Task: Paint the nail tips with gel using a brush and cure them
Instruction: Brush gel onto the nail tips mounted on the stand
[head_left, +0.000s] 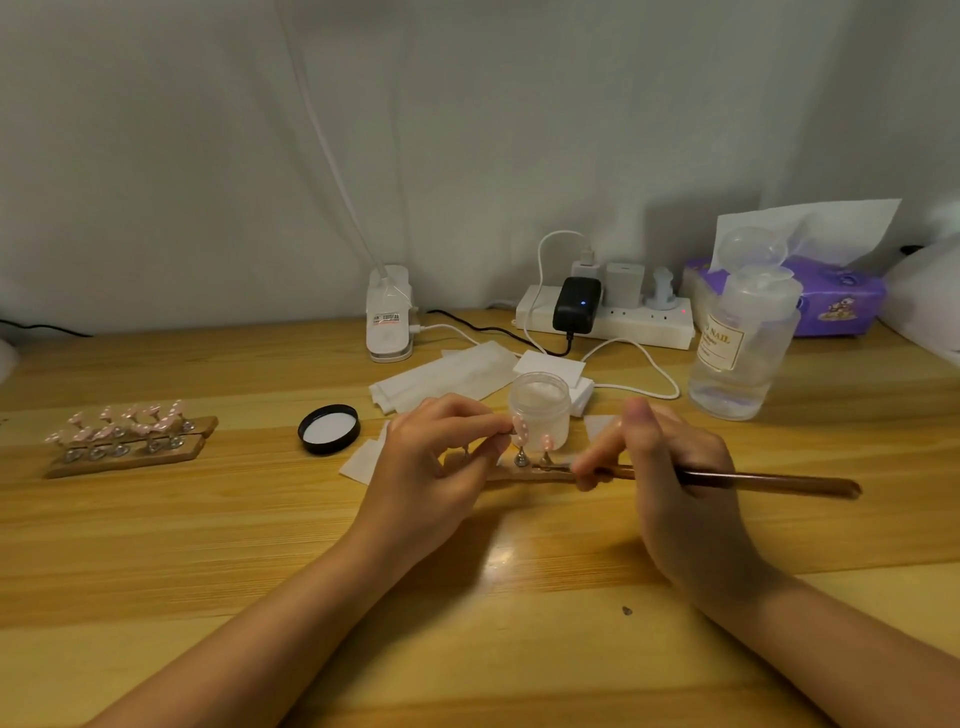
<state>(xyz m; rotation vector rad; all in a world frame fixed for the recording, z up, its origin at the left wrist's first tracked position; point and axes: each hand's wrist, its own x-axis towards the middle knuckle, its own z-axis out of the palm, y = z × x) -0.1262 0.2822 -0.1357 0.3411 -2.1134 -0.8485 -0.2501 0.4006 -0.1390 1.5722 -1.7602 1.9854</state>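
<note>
My left hand (441, 452) pinches a pink nail tip (521, 427) with white dots, mounted on a small metal stand on a wooden holder strip (524, 474). A second pink nail tip (546, 442) stands beside it on the same strip. My right hand (670, 467) grips a brown brush (769, 482), its head pointing left toward the stands' bases. Just behind the tips sits an open clear jar (540, 402). At the far left, two wooden strips (130, 457) carry several pink nail tips.
The jar's black lid (329, 429) lies left of my hands. White wipes (441, 379) lie behind. A clip lamp base (388, 317), power strip (623, 322), clear pump bottle (740, 348) and purple tissue pack (831, 296) line the back of the wooden desk (208, 545).
</note>
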